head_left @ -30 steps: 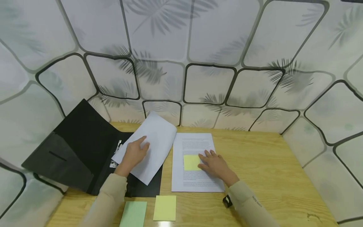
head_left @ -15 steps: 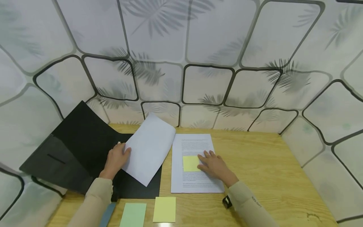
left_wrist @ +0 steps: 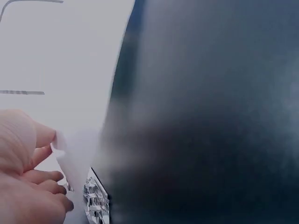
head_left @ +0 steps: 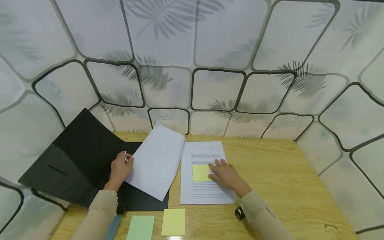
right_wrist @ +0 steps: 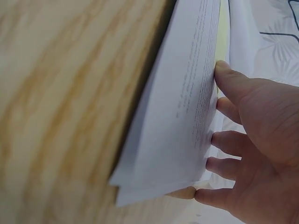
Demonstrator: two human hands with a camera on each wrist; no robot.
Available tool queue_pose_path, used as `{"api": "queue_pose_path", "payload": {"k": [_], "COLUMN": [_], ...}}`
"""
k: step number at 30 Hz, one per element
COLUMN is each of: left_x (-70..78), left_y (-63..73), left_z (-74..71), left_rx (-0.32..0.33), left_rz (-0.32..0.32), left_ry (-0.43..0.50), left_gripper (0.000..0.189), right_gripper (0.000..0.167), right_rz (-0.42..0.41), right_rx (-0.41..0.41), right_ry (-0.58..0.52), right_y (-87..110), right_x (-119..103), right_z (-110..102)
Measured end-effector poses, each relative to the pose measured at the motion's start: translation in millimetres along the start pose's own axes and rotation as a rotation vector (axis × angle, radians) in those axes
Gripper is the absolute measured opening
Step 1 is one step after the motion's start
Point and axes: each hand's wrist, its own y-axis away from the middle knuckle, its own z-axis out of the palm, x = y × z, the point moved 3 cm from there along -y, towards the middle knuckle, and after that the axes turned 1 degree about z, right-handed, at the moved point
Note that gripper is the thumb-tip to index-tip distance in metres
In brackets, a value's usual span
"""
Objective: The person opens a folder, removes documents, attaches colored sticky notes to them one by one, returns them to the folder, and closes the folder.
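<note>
A black folder (head_left: 90, 143) lies spread at the left, its cover raised against the patterned wall. White paper (head_left: 157, 160) rests askew on its right side, its right edge curving. My left hand (head_left: 119, 171) is at the paper's left edge, beside the folder's metal clip (left_wrist: 96, 200). In the left wrist view, thumb and index finger pinch the edge of the paper. My right hand (head_left: 228, 175) rests flat with spread fingers on a stack of printed sheets (head_left: 207, 195). Its thumb and fingertips reach the right edge of a yellow sticky note (head_left: 200, 173) there.
Along the front of the wooden table (head_left: 270, 173) lie a green note pad (head_left: 140, 228), a yellow note pad (head_left: 173, 222) and a blue strip (head_left: 113, 228) partly under the left sleeve. The patterned wall (head_left: 219, 90) encloses the table's back and sides.
My left hand has moved left, from over the white paper to its edge by the clip, and now pinches it. The paper's lower corner has shifted slightly right. My right hand stays in place.
</note>
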Motion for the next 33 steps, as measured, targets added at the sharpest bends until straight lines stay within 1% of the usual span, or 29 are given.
{"api": "queue_pose_path", "payload": {"k": [4, 9, 11, 13, 18, 22, 25, 29, 33], "left_x": [8.3, 27.4, 35.6, 43.9, 66.7, 85.7, 99.2, 117.1, 133.1], "left_y": [4.7, 11.0, 12.9, 14.8, 22.8, 32.2, 39.3, 48.2, 54.7], "left_z": [-2.5, -9.1, -12.1, -14.3, -13.6, -6.2, 3.4, 19.4, 33.9], "left_rx": [0.070, 0.171, 0.200, 0.206, 0.151, 0.118, 0.089, 0.014, -0.060], "left_rz": [-0.013, -0.011, -0.011, -0.016, -0.025, -0.020, -0.005, -0.009, -0.041], "left_ry": [0.044, 0.098, 0.141, 0.207, 0.378, 0.458, 0.512, 0.568, 0.643], "left_gripper": [0.030, 0.029, 0.029, 0.029, 0.032, 0.030, 0.026, 0.024, 0.025], "right_gripper": [0.060, 0.060, 0.060, 0.060, 0.059, 0.060, 0.060, 0.055, 0.049], "right_rz": [-0.012, -0.013, -0.011, -0.010, -0.012, -0.021, -0.020, -0.028, -0.042], "right_rx": [0.007, 0.004, 0.007, 0.010, 0.018, 0.026, 0.049, 0.147, 0.261], "right_ry": [0.013, 0.011, 0.001, -0.013, -0.047, -0.070, -0.084, -0.141, -0.228], "right_y": [-0.2, -0.2, 0.1, 0.5, 1.4, 1.1, -1.0, -3.9, -6.1], "right_x": [0, 1, 1, 1, 0, 0, -1, -6, -15], "right_z": [0, 0, 0, 0, -2, -3, -7, -23, -46]}}
